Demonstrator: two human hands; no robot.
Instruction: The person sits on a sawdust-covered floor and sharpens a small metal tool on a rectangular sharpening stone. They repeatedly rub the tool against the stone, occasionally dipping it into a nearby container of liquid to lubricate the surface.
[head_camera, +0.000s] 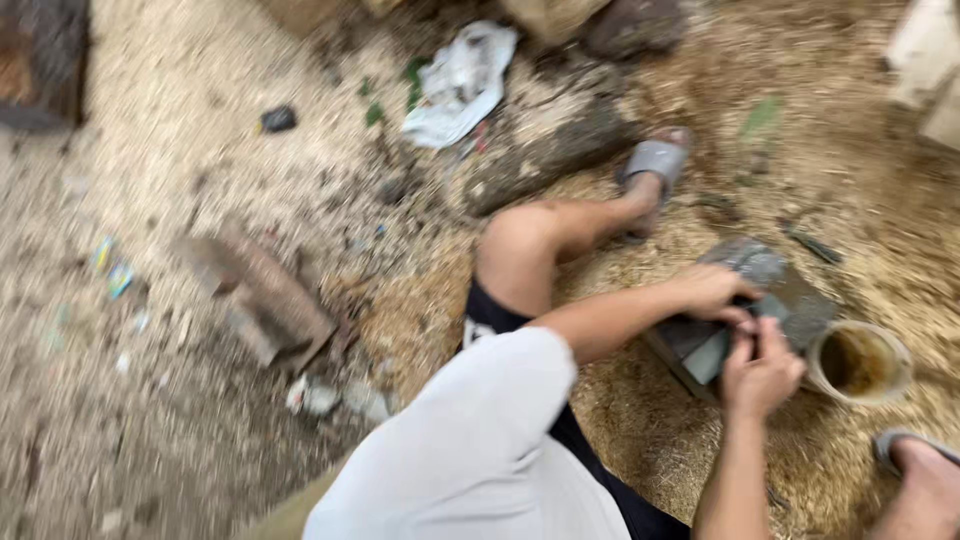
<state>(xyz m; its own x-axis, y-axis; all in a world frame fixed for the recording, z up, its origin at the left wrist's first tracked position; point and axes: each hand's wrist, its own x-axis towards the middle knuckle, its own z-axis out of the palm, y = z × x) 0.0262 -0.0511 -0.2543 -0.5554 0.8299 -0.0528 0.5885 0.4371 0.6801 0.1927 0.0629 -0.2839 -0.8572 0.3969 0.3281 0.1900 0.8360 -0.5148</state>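
1. The person is crouching over sawdust-strewn ground (180, 150), and both hands are meeting at a flat grey block (700, 350) lying on the ground toward the frame's right edge.
2. The left hand (712, 290) is resting on the block's far end, fingers curled down over it; motion blur is hiding how tight the hold is.
3. The right hand (762, 370) is sitting at the block's near side, fingers bunched narrowly and pinching something small and flat against it; what the piece is, I cannot tell.
4. The block's long axis is running from the near left toward the far right, so it is lying straight under the fingers, between the two hands; both are touching it, the right being nearer the pinched piece.
5. A round tub (860, 362) holding murky liquid is standing just beside the block, on its right.
6. A sandalled foot (655, 165) is planted beyond the block, and another foot (925, 475) is showing at the lower right corner.
7. A crumpled white rag (460, 85) and a wood offcut (262, 295) are lying well apart to the left.
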